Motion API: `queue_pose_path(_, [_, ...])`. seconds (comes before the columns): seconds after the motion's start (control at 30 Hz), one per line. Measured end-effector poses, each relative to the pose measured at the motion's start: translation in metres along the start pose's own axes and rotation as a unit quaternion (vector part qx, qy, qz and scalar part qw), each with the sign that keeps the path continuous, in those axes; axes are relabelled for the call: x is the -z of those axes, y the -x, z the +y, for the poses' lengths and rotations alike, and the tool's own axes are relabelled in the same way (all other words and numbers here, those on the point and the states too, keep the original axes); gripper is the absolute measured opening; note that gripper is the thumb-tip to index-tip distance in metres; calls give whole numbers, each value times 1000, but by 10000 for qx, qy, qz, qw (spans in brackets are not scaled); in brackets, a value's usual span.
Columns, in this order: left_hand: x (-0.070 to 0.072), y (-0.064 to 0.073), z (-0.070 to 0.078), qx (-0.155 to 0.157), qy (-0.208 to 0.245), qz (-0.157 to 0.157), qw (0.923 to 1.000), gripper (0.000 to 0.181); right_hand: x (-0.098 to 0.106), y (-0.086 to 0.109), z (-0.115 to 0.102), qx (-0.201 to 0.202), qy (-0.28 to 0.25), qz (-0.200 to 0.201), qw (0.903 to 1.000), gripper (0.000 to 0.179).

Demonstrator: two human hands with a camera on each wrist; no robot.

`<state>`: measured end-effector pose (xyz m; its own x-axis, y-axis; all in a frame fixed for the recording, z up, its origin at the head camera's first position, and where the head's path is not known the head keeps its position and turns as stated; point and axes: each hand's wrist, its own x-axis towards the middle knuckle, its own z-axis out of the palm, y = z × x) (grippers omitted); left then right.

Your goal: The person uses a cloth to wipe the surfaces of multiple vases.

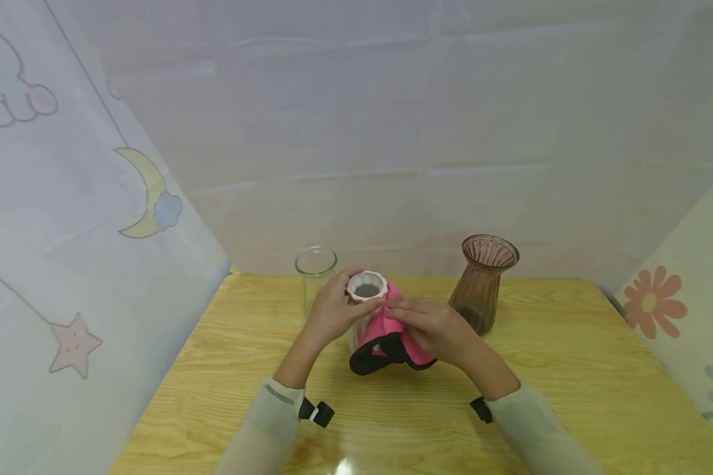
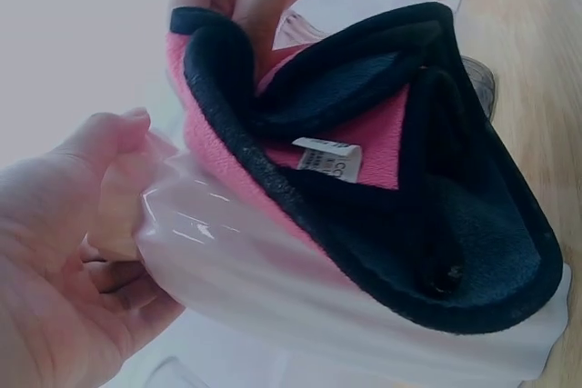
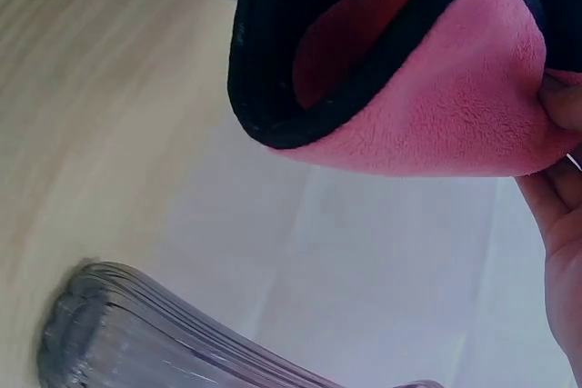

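While gripping a glossy white fluted vase (image 2: 282,265) round the neck with the left hand (image 1: 331,307), pinching a thick pink cloth with black binding (image 1: 375,330) in the right hand (image 1: 432,324). As for the vase, stands near the middle of a yellow wood-grained tabletop (image 1: 214,396), towards the far edge, with long axis close to vertical, scalloped mouth upward and base down towards the wood. Cannot tell from the head view how the base sits, being hidden behind the cloth. In the left wrist view, runs slantwise from the neck at left to a wavy base edge at lower right, by the tabletop. On the left, spread only as wide as the neck, with thumb on the near side and fingers curled round just below the rim. On the right, closed to a narrow pinch, with thumb and fingers nipping the cloth's fold beside the vase. As for the cloth, lies folded against the vase's right and near sides, drooping with black edges downward and showing a white label inside. Just beyond the left hand, note a clear glass jar (image 1: 316,285), mouth up; right of the right hand, a brown ribbed glass vase (image 1: 480,290), upright, with flared mouth upward.
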<state>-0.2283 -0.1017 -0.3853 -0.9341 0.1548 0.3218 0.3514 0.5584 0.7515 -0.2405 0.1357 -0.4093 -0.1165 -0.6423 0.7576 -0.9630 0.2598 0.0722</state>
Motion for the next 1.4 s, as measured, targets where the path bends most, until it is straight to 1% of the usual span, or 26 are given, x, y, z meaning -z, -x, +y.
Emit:
queue_pose_path(0.27, [4, -1, -3, 152, 432, -265, 9986, 73, -6, 10, -5, -131, 53, 38, 9999, 40])
queue_pose_path(0.43, [5, -1, -5, 154, 463, -261, 9985, 72, -14, 21, -6, -155, 26, 23, 9999, 40])
queue_pose_path(0.5, [5, -1, -6, 115, 462, -245, 9986, 71, -18, 26, -6, -153, -30, -13, 9999, 36])
queue_pose_path(0.57, [5, -1, -7, 60, 476, -261, 9985, 72, -21, 30, -6, -188, -90, -104, 9997, 24])
queue_pose_path(0.6, [5, -2, -8, 36, 498, -271, 9984, 72, -22, 33, -6, -216, -111, -150, 9996, 21])
queue_pose_path(0.63, [5, -2, -9, 20, 532, -283, 9982, 72, -23, 34, -6, -246, -129, -204, 9994, 24])
queue_pose_path(0.73, [2, 0, -11, 34, 625, -276, 9977, 74, -25, 39, -8, -427, -189, -435, 9980, 42])
queue_pose_path(0.83, [-3, 3, -11, 30, 750, -151, 9971, 80, -26, 41, -11, -565, -258, -638, 9960, 44])
queue_pose_path(0.9, [-8, 7, -9, 5, 741, 56, 9972, 87, -24, 40, -12, -596, -238, -726, 9953, 44])
queue_pose_path(0.97, [-13, 10, -6, -39, 636, 318, 9975, 92, -20, 38, -12, -571, -189, -719, 9956, 43])
queue_pose_path(1.03, [-17, 12, -3, -27, 404, 582, 9975, 95, -14, 33, -12, -481, -100, -588, 9971, 31])
queue_pose_path(1.1, [-20, 13, 1, 14, 188, 747, 9970, 94, -7, 26, -11, -375, 34, -351, 9987, 19])
queue_pose_path(1.13, [-22, 13, 2, 64, 97, 780, 9969, 93, -4, 22, -11, -312, 99, -225, 9992, 21])
queue_pose_path(1.23, [-22, 12, 5, 233, 4, 796, 9966, 89, 5, 10, -9, -179, 311, 66, 9993, 37])
queue_pose_path(1.33, [-21, 10, 7, 332, -20, 758, 9966, 84, 11, 1, -7, -130, 387, 141, 9991, 38])
queue_pose_path(1.4, [-20, 9, 7, 285, -33, 736, 9969, 80, 12, -1, -6, -111, 356, 125, 9992, 37])
